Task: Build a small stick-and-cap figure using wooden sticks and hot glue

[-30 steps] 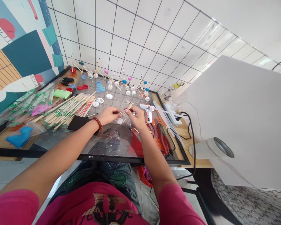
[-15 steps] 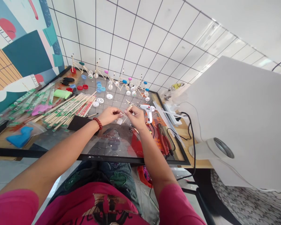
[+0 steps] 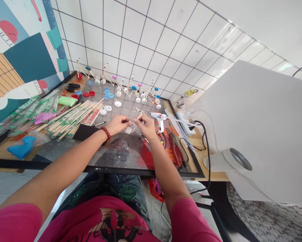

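My left hand [image 3: 119, 125] and my right hand [image 3: 146, 126] meet over the glass tabletop, fingers pinched closely together. Between the right thumb and fingers sits a short wooden stick [image 3: 139, 116]. The left fingertips close on a small pale piece touching it; its kind is too small to make out. Just below the fingers lies a whitish translucent block [image 3: 128, 130]. A white hot glue gun [image 3: 160, 121] stands to the right of my right hand. Left of my left hand are a bundle of paper-wrapped chopsticks [image 3: 72, 117] and a black flat piece [image 3: 84, 132].
Along the tiled wall stand several stick-and-bottle-cap models [image 3: 133, 88]. Loose blue caps [image 3: 106, 93] and red caps [image 3: 86, 94] lie before them. Red-handled pliers [image 3: 176, 149], a power strip [image 3: 186, 122] and black cables are at the right. A blue clay lump [image 3: 22, 147] lies front left.
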A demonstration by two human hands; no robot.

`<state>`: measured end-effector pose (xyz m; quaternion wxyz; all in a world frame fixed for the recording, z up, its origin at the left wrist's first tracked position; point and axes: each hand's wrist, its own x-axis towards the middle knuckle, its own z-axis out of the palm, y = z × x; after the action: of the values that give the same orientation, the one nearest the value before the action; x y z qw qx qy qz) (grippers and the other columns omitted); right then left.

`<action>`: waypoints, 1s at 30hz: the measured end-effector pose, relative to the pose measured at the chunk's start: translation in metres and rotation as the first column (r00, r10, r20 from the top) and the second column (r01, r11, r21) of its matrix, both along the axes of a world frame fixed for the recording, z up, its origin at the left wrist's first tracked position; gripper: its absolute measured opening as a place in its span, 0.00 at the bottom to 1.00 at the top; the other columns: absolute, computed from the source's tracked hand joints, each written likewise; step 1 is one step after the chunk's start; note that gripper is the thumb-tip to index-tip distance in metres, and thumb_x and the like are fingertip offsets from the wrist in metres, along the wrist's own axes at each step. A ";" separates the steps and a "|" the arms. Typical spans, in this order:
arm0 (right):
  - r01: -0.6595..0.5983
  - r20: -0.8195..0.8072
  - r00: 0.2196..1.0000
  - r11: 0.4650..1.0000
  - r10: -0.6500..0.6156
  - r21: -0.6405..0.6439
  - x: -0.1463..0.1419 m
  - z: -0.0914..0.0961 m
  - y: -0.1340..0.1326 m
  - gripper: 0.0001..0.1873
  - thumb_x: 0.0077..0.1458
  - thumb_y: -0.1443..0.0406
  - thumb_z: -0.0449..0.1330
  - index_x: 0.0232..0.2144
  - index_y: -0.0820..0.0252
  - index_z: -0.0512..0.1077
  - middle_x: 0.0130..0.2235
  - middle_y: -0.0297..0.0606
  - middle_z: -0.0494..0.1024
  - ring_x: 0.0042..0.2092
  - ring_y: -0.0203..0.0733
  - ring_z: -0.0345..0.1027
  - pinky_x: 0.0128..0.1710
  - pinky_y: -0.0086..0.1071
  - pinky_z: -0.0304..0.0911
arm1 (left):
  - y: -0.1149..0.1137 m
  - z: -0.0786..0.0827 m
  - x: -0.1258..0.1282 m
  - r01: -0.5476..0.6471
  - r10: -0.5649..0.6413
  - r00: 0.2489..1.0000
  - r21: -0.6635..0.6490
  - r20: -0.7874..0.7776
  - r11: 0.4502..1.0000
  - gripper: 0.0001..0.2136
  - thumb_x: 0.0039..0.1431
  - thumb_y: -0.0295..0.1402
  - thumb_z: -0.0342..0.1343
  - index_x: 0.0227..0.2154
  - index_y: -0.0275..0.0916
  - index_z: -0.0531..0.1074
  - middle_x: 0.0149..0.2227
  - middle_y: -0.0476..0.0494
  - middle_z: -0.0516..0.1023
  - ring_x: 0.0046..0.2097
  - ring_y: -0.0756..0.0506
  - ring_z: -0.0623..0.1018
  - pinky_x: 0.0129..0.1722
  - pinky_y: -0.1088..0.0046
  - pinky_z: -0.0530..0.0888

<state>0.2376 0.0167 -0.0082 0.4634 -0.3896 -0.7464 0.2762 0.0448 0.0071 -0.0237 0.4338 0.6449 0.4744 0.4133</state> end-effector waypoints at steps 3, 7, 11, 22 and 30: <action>0.005 0.014 1.000 1.000 -0.005 -0.010 0.000 0.000 0.001 0.23 0.59 0.45 0.65 0.24 0.55 0.72 0.28 0.36 0.76 0.33 0.41 0.67 0.36 0.36 0.65 | -0.001 0.001 0.000 0.008 -0.008 1.000 0.013 0.013 1.000 0.21 0.52 0.54 0.70 0.30 0.38 0.82 0.23 0.49 0.76 0.27 0.48 0.71 0.29 0.70 0.70; -0.023 0.010 1.000 1.000 0.023 0.000 0.001 0.001 0.002 0.23 0.60 0.44 0.65 0.25 0.55 0.74 0.28 0.35 0.76 0.33 0.41 0.68 0.37 0.36 0.66 | -0.002 0.002 0.001 0.012 -0.012 0.999 -0.005 0.038 1.000 0.20 0.52 0.53 0.71 0.30 0.38 0.82 0.20 0.52 0.73 0.24 0.50 0.68 0.26 0.73 0.68; -0.034 -0.010 0.999 0.999 0.035 0.022 0.000 0.001 0.001 0.24 0.60 0.44 0.66 0.25 0.55 0.74 0.27 0.35 0.75 0.32 0.41 0.67 0.37 0.36 0.66 | -0.002 0.002 0.002 0.007 -0.006 0.999 -0.012 0.050 1.000 0.17 0.52 0.49 0.71 0.29 0.37 0.82 0.20 0.52 0.72 0.24 0.51 0.67 0.25 0.73 0.66; -0.010 0.019 1.000 0.999 0.009 0.052 0.000 0.003 -0.003 0.24 0.61 0.43 0.66 0.26 0.54 0.76 0.28 0.36 0.77 0.31 0.42 0.67 0.36 0.38 0.65 | 0.003 -0.005 0.001 -0.008 0.005 0.998 0.047 0.059 0.999 0.13 0.50 0.45 0.69 0.25 0.40 0.81 0.23 0.47 0.77 0.26 0.48 0.70 0.28 0.70 0.67; -0.014 0.028 1.000 0.996 0.011 0.089 0.001 0.001 -0.001 0.25 0.62 0.42 0.65 0.25 0.54 0.76 0.28 0.37 0.77 0.32 0.43 0.69 0.37 0.39 0.65 | 0.002 -0.002 0.001 -0.017 0.015 0.999 0.026 0.052 1.000 0.14 0.52 0.45 0.69 0.26 0.38 0.81 0.22 0.50 0.74 0.26 0.49 0.70 0.28 0.71 0.66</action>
<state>0.2383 0.0155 -0.0068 0.4682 -0.3675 -0.7669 0.2401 0.0458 0.0088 -0.0261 0.4341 0.6359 0.4627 0.4394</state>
